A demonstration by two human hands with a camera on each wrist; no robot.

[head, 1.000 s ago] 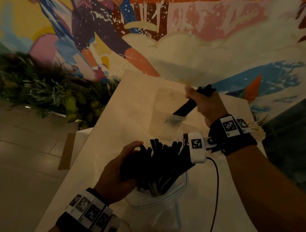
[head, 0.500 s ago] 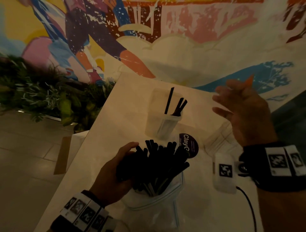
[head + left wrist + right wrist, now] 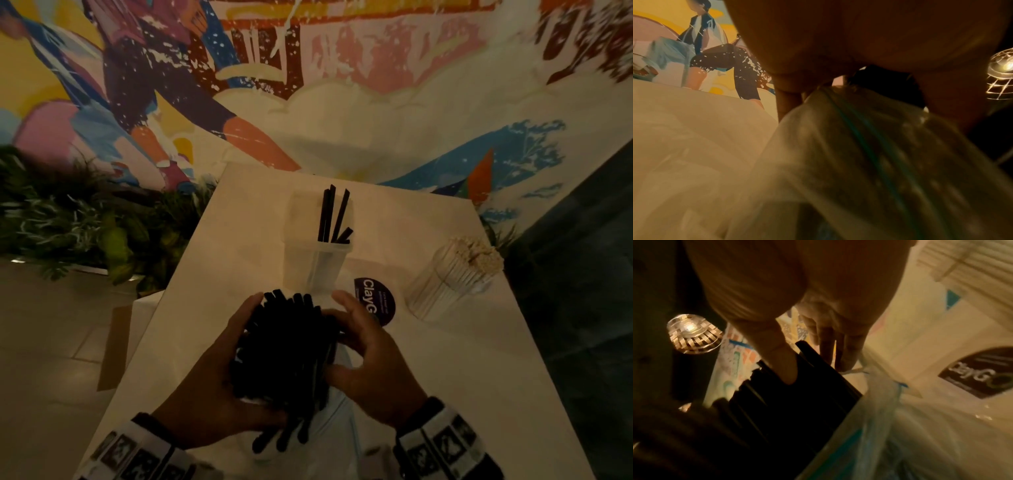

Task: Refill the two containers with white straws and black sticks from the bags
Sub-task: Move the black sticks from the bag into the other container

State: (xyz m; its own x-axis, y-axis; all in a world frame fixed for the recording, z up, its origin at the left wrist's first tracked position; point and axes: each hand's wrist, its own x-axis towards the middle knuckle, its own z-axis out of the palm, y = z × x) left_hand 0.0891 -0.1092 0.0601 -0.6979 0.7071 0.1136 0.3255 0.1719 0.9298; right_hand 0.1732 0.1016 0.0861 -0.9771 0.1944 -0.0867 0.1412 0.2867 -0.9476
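A thick bundle of black sticks (image 3: 287, 349) stands out of a clear zip bag (image 3: 334, 425) near the table's front. My left hand (image 3: 212, 383) grips the bundle from the left. On its right side my right hand (image 3: 373, 359) pinches some sticks, thumb (image 3: 781, 363) pressed on the black sticks (image 3: 797, 402), fingers on their far side by the bag (image 3: 890, 426). Behind them a clear container (image 3: 325, 267) holds several black sticks (image 3: 334, 216). At the right stands a second clear container (image 3: 448, 284), packed with white straws (image 3: 476, 257).
A round dark "ClayGo" sticker (image 3: 380, 301) lies on the white table (image 3: 445, 394) between the containers. Green plants (image 3: 68, 222) line the floor on the left, a painted wall rises behind. A dark surface (image 3: 582, 291) borders the table's right edge.
My right hand dropped its black sticks into the far container, opened, then came back and took hold of the bundle. The left hand kept its grip on the bundle.
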